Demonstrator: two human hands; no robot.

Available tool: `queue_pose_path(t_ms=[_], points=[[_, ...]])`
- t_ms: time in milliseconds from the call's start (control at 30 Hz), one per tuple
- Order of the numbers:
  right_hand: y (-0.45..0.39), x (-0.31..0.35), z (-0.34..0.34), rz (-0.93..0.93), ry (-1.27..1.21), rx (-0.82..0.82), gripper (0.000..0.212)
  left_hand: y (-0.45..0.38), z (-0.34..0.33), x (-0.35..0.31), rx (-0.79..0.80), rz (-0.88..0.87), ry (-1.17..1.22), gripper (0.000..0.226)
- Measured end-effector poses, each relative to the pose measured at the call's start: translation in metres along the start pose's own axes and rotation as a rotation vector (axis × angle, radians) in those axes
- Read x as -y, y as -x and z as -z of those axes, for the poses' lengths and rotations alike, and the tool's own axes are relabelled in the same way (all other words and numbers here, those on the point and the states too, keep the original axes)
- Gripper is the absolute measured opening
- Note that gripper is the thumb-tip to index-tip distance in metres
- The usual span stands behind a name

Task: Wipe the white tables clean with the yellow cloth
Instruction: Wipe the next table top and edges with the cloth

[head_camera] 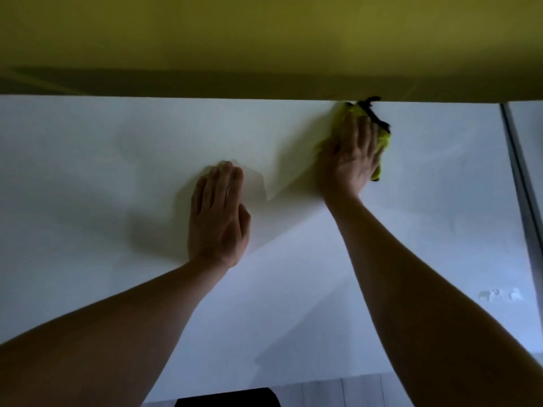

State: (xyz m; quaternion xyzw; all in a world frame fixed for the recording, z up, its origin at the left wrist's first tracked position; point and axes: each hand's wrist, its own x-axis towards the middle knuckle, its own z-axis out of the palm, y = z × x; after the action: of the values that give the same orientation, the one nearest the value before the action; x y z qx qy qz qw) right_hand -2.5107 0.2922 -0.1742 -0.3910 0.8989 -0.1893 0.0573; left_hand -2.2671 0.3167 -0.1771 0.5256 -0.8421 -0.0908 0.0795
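Right hand (351, 155) presses crumpled yellow cloth (382, 142), fingers flat, at white table's (411, 230) far edge; keep pressure even.

A white table (117, 289) carries a crumpled yellow cloth (383, 142) against its far edge.

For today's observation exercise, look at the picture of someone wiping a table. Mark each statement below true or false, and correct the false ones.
1. The right hand presses the yellow cloth on the table. True.
2. The left hand holds the cloth. False: it rests flat on the bare table, fingers straight.
3. The cloth is near the table's far edge, by the yellow wall. True.
4. The cloth is plain yellow all over. False: it has a black trim.
5. The two hands touch each other. False: they are apart.
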Motion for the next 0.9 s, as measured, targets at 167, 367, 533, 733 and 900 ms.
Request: queue_pose_path(t_ms=[167, 367, 533, 733, 900], points=[[0.023, 0.081, -0.021, 0.684, -0.014, 0.274, 0.061, 0.001, 0.002, 0.002, 0.003, -0.015, -0.012, 0.065], [-0.008, 0.073, -0.024, 0.648, -0.007, 0.227, 0.059, 0.000, -0.001, 0.004, -0.002, -0.026, -0.018, 0.063], [-0.074, -0.018, 0.008, 0.234, 0.045, 0.031, 0.058, 0.000, -0.003, 0.001, -0.010, -0.023, -0.031, 0.063], [-0.074, -0.029, 0.011, 0.034, 0.071, 0.019, 0.062, 0.000, 0.000, -0.001, -0.006, -0.009, -0.028, 0.064], [-0.011, 0.034, -0.008, 0.513, -0.062, 0.166, 0.063, 0.002, 0.000, 0.001, -0.013, -0.039, -0.050, 0.064]])
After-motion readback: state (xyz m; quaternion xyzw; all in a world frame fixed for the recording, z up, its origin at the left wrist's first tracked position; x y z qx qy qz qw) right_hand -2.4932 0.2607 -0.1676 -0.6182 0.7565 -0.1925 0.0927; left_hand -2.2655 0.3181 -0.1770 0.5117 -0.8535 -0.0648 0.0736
